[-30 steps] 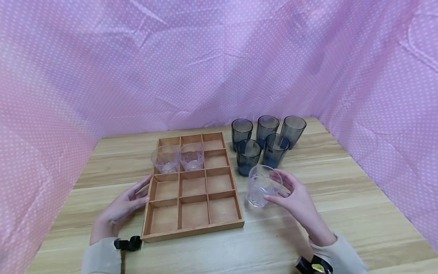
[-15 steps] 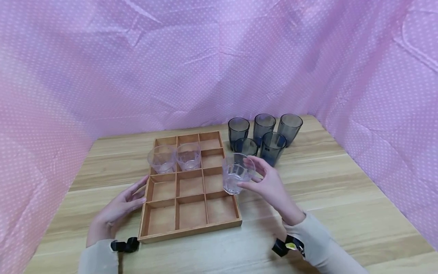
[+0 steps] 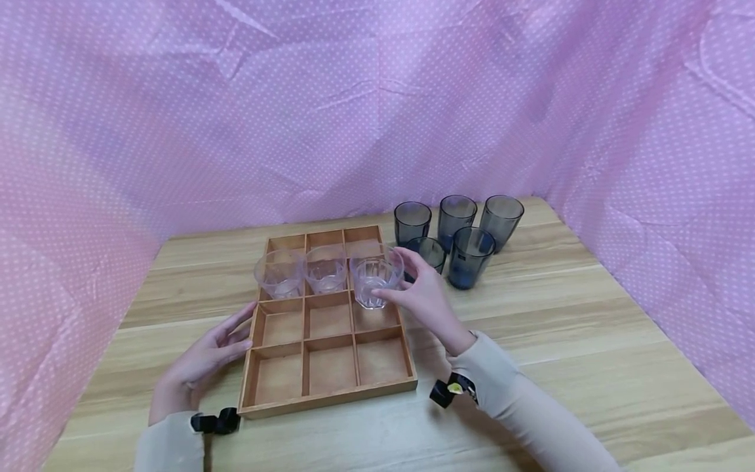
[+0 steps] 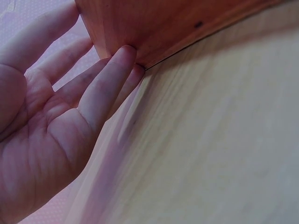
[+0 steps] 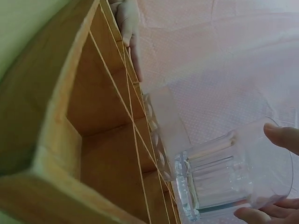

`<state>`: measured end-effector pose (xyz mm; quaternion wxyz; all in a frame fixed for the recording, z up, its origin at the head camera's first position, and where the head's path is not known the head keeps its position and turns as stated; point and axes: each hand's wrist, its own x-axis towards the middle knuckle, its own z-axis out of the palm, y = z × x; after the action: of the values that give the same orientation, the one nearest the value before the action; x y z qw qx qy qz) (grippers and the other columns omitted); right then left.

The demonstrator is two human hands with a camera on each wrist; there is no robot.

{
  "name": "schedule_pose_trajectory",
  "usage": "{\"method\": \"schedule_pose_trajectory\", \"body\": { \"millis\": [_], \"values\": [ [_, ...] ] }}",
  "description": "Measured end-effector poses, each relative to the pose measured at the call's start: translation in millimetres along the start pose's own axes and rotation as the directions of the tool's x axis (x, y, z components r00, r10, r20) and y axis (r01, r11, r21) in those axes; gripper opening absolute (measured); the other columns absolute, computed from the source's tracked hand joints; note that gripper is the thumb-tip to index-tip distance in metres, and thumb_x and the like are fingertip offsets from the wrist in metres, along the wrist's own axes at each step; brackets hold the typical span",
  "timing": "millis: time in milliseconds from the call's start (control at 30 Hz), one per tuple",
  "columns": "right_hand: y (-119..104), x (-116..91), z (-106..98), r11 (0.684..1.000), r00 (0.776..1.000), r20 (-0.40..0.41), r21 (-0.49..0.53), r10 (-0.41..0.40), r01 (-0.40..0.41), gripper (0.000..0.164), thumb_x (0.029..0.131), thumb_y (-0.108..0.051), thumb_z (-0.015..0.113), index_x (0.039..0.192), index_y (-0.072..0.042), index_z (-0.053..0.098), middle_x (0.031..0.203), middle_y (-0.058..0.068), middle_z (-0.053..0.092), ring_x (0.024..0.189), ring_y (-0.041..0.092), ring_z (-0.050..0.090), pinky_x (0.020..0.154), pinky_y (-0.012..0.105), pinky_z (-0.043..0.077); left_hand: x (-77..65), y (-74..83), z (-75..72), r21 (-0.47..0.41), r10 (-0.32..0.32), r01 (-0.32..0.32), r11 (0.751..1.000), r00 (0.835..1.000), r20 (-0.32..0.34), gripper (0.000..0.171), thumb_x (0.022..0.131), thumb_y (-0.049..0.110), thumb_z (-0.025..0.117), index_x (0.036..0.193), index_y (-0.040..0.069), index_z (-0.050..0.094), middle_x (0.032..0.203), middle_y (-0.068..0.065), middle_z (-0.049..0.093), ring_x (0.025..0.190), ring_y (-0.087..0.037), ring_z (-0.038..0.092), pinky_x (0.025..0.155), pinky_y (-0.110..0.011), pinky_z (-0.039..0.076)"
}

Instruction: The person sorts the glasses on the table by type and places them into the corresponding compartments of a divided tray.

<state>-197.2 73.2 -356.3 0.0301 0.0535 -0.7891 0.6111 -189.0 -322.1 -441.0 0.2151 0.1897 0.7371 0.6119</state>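
Observation:
My right hand (image 3: 421, 292) pinches a clear glass (image 3: 373, 278) between thumb and fingers, upright above the right column of the wooden compartment tray (image 3: 330, 397). In the right wrist view the clear glass (image 5: 219, 175) shows a thick faceted base, which overlaps the tray's far part. Two more clear glasses stand in the second row from the back: one in the left compartment (image 3: 282, 278), one in the middle compartment (image 3: 326, 272). My left hand (image 3: 203, 360) rests with fairly straight fingertips against the tray's left side; the left wrist view shows these fingers (image 4: 100, 91) touching the wooden wall.
Several dark grey tumblers (image 3: 470, 259) stand in a group right of the tray, the nearest one partly behind my right hand. The wooden table (image 3: 560, 314) ends at the back against a pink dotted cloth (image 3: 283, 118).
My right hand has carried the clear glass leftward and farther back, from over the table beside the tray to above its right column. The left hand stays at the tray's side.

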Motion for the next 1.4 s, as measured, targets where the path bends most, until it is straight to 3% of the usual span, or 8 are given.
{"method": "schedule_pose_trajectory", "body": {
  "millis": [367, 700, 1400],
  "values": [
    [-2.0, 20.2, 18.7, 0.994, 0.996, -0.068, -0.101, -0.054, 0.047, 0.080, 0.070, -0.013, 0.087, 0.139, -0.006, 0.047, 0.139, 0.011, 0.055, 0.131, 0.026, 0.050, 0.101, 0.036, 0.050, -1.6, 0.6, -0.7, -0.023, 0.037, -0.037, 0.999, 0.999, 0.022, 0.073, 0.098, 0.001, 0.050, 0.156, 0.008, 0.006, 0.154, -0.031, -0.013, 0.123, 0.019, 0.037, 0.098, -0.009, 0.040],
    [2.1, 32.8, 26.7, 0.976, 0.987, -0.101, -0.190, -0.126, 0.105, 0.079, 0.071, -0.016, 0.087, 0.138, -0.001, 0.046, 0.137, 0.017, 0.057, 0.126, 0.028, 0.055, 0.098, 0.039, 0.053, -4.0, -1.7, -0.9, -0.039, 0.069, -0.068, 0.997, 0.997, 0.041, 0.072, 0.098, -0.001, 0.047, 0.156, 0.005, 0.003, 0.152, -0.033, -0.016, 0.127, 0.017, 0.037, 0.099, -0.010, 0.041],
    [4.5, 43.6, 34.5, 0.965, 0.993, -0.097, -0.257, -0.068, 0.041, 0.081, 0.075, -0.017, 0.084, 0.141, 0.001, 0.041, 0.139, 0.020, 0.052, 0.125, 0.032, 0.053, 0.101, 0.042, 0.050, -1.9, -0.1, 0.4, -0.037, 0.030, -0.029, 0.999, 0.999, 0.014, 0.073, 0.098, 0.002, 0.050, 0.156, 0.006, 0.005, 0.154, -0.033, -0.010, 0.124, 0.017, 0.039, 0.098, -0.009, 0.041]
  ]
}}
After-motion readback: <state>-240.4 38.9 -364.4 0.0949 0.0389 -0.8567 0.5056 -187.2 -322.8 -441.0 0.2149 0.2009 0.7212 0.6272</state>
